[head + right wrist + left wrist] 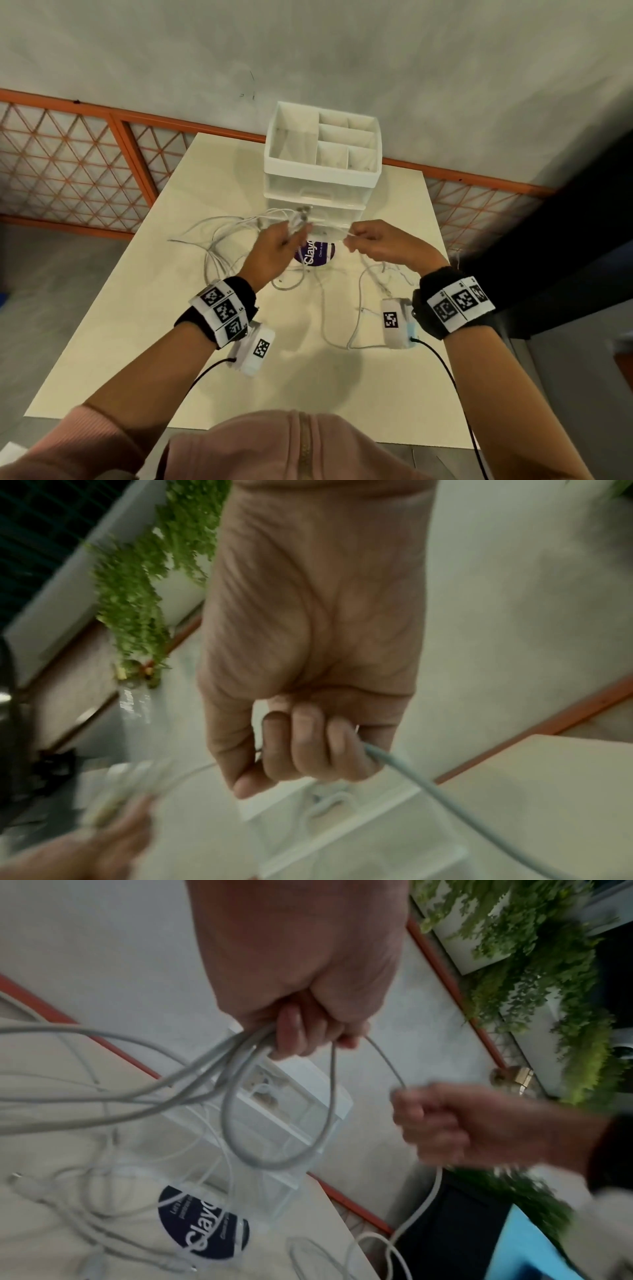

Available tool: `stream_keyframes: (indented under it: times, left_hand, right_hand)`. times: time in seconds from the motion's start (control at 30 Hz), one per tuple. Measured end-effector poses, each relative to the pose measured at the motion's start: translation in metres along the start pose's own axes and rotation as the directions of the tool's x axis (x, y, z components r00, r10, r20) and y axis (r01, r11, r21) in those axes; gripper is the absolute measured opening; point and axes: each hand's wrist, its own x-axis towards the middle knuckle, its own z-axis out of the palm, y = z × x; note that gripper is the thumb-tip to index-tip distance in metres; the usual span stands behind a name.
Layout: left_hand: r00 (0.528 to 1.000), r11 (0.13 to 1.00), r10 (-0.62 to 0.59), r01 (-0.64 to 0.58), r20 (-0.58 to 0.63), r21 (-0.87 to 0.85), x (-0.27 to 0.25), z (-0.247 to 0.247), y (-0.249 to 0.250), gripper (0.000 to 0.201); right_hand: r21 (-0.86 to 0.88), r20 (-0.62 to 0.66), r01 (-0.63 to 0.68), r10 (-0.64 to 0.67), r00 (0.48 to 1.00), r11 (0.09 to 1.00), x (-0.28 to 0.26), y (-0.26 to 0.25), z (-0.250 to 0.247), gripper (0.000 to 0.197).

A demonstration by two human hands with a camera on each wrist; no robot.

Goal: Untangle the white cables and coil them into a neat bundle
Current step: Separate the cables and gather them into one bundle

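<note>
Early going, I judge: the left hand [274, 245] grips several gathered loops of the white cables [192, 1080], the right hand [380, 245] pinches one strand, while most lie tangled across the bench [137, 325] from nine to five o'clock.

The drawer organizer [322, 164] stands on the table [137, 325], at its far edge against the wall [308, 44]. Just in front of the organizer a round sticker [315, 255] lies on the tabletop. Both hands are raised above the sticker: the left hand [274, 250] to the organizer's front left, the right hand [383, 245] to its front right, with a strand between them. The cables [219, 240] spread over the table left of the sticker and in front of it (some strands cross the sticker itself, as the left wrist view shows). A lattice railing [75, 164] runs behind the table, on either side of the organizer.
</note>
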Motion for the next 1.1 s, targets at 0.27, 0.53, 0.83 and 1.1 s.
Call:
stream_keyframes:
  times: [0.27,0.53,0.83,1.1]
  left_hand:
    - [0.756,0.986,-0.156,0.159,-0.636,-0.052,0.019,-0.051,-0.024,0.042]
    - [0.853,0.986,-0.164,0.149,-0.496,-0.068,0.008,-0.031,-0.006,0.044]
    - [0.990,0.997,0.037,-0.046,0.134,0.061,-0.007,0.022,0.003,0.029]
    - [0.920,1.000,0.016,-0.004,-0.391,0.031,0.004,-0.018,-0.003,0.032]
  right_hand:
    - [-0.192,-0.231,-0.266,0.220,0.948,0.945,-0.006,0.100,-0.016,0.019]
    - [-0.136,-0.283,-0.069,0.028,0.959,0.988,-0.005,0.062,-0.018,0.018]
    - [0.001,-0.105,0.143,-0.142,0.984,0.990,0.004,0.003,-0.005,0.020]
    - [-0.177,-0.150,-0.267,0.242,0.959,0.947,0.002,0.105,0.004,0.033]
